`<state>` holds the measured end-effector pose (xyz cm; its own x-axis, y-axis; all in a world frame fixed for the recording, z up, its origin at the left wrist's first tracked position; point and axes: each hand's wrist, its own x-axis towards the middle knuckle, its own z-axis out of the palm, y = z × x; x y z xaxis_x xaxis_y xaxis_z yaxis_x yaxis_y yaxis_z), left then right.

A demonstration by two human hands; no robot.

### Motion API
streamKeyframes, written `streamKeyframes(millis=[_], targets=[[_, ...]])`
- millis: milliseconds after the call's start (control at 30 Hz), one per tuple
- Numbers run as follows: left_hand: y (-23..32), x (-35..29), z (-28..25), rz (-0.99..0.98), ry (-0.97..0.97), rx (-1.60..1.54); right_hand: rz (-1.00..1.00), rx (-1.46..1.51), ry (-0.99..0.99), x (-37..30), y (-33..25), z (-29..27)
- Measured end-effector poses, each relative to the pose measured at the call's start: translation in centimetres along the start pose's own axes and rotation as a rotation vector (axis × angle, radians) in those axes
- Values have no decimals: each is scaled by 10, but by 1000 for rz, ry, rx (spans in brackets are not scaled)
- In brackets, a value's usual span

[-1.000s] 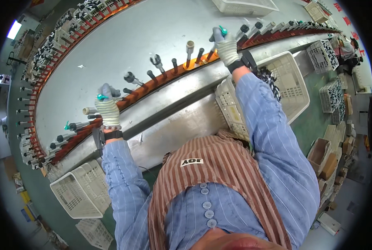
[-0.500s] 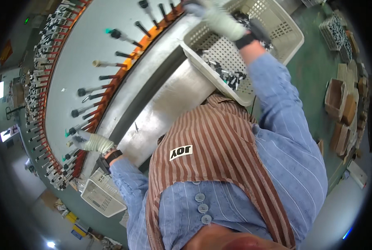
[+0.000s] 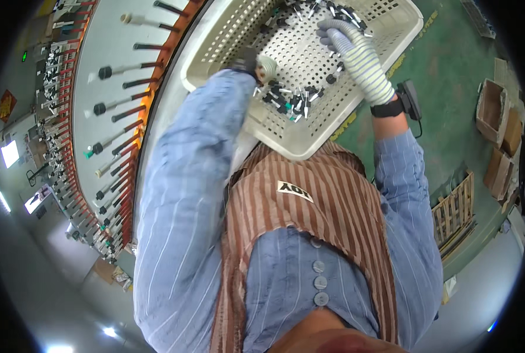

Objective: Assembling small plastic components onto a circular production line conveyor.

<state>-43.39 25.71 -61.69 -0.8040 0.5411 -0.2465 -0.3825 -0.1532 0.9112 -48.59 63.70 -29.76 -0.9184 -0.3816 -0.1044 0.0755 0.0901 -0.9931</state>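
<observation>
A pale perforated plastic crate (image 3: 292,150) sits in front of me, with small black-and-white parts (image 3: 300,103) in loose clusters on its bottom. A few have green ends. My right hand (image 3: 353,53), in a striped glove with grey fingertips, is over the crate's right half beside more of these parts. Its fingers are curled and pressed together; what they hold, if anything, is hidden. My left hand (image 3: 266,69), also gloved, is inside the crate's left side. Motion blur and my own wrist hide its fingers.
Left of the crate curves an orange rail (image 3: 147,109) carrying many dark upright pegs, some with knob-like parts on them. A pale surface (image 3: 106,53) lies beyond it. Cardboard boxes (image 3: 492,112) and a wooden pallet (image 3: 453,206) stand on the green floor at right.
My view has turned toward the crate. My left hand has left the pegs at the rail and come into the crate. My right hand has come back from the rail to the crate's right half.
</observation>
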Motion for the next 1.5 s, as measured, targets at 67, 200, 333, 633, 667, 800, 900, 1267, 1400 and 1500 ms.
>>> streamKeyframes(millis=[67, 200, 333, 633, 667, 800, 900, 1267, 1400, 1500], targets=[[-19, 66, 57, -129, -114, 128, 42, 28, 67, -10, 5, -17], [27, 110, 93, -361, -237, 454, 5, -34, 107, -12, -17, -41], [76, 102, 85, -565, -222, 750, -27, -547, -168, 26, -29, -37], [270, 60, 168, 256, 593, 1109, 91, -1107, -568, 31, 238, 29], [263, 59, 168, 174, 592, 760, 24, -1455, -864, 45, 256, 52], [267, -17, 162, 179, 960, 473, 414, -863, -796, 67, 165, 133], [277, -48, 126, -84, 1341, 743, 279, -1046, -688, 74, 243, 109], [421, -185, 97, 665, 1475, 473, 228, -1264, -518, 110, 203, 10], [405, -215, 87, 706, 1411, 362, 417, -886, -183, 89, 106, 22], [410, -233, 85, 708, 1359, 299, 468, -689, -109, 79, 66, 19]])
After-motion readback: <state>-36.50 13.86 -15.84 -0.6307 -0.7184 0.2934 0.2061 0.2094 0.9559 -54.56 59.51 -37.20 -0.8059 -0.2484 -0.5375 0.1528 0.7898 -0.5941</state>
